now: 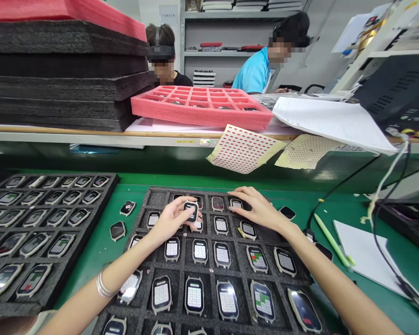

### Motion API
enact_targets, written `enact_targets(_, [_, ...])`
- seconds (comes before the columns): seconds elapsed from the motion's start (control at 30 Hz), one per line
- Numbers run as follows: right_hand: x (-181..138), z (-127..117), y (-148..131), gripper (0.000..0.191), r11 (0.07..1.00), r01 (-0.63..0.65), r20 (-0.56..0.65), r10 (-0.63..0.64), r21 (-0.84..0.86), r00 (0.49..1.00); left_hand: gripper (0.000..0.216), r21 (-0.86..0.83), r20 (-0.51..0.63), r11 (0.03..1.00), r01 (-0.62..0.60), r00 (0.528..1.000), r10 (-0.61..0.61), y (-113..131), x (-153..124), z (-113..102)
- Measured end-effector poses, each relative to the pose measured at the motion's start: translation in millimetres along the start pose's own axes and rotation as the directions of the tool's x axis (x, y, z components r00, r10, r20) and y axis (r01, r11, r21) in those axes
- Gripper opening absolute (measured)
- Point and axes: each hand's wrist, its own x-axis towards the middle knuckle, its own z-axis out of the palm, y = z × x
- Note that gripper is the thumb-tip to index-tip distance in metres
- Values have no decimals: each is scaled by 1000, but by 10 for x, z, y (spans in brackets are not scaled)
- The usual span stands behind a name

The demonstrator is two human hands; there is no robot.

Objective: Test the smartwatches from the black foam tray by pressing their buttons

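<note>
My left hand pinches a smartwatch case without a strap, its lit screen facing up, above the black foam tray. At the tray's back row, the fingers and thumb of my right hand close round the edges of another smartwatch in its compartment. Several more strapless watches fill the compartments, many with white list screens; one watch shows red and green blocks. A small yellow piece sticks out beside the watch below my right hand.
A second foam tray of watches lies at left. Two loose watches rest between the trays; another watch is at right. A green pen, paper and cables lie right. A shelf holds a pink foam tray and stacked black foam. Two people sit beyond.
</note>
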Motion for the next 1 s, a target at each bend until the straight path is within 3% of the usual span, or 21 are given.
enact_targets(0.13, [207, 146, -214, 23, 999, 35, 53, -35, -6, 998, 43, 81, 12, 997, -10, 1000, 9, 7, -9, 28])
enact_targets(0.23, [349, 320, -309, 20, 998, -43, 37, 44, -41, 998, 56, 189, 2, 981, -52, 999, 52, 36, 12, -37])
enact_targets(0.3, [389, 398, -325, 25, 990, -125, 7, 126, -59, 992, 66, 307, -34, 948, -82, 995, 97, 69, 51, -187])
enact_targets(0.37, [385, 431, -315, 27, 981, -186, -9, 186, -49, 982, 64, 461, -94, 883, -90, 984, 149, 102, 105, -425])
enact_targets(0.5, [325, 427, -290, 29, 974, -219, -45, 222, 56, 974, 46, 748, -162, 664, -24, 962, 218, 120, 202, -938])
enact_targets(0.6, [291, 427, -300, 19, 960, -211, -105, 233, 184, 967, 40, 857, -135, 516, 1, 966, 222, 121, 228, -1104])
enact_targets(0.7, [276, 416, -357, 16, 920, -174, -155, 240, 351, 958, 43, 915, -122, 402, 8, 959, 257, 156, 239, -1021])
enact_targets(0.8, [279, 372, -477, 21, 825, -117, -162, 245, 552, 956, 29, 936, -111, 353, 10, 958, 266, 159, 296, -787])
enact_targets(1.0, [298, 255, -710, 32, 540, -91, -128, 355, 836, 926, 18, 895, -165, 439, 83, 975, 152, -118, 537, -446])
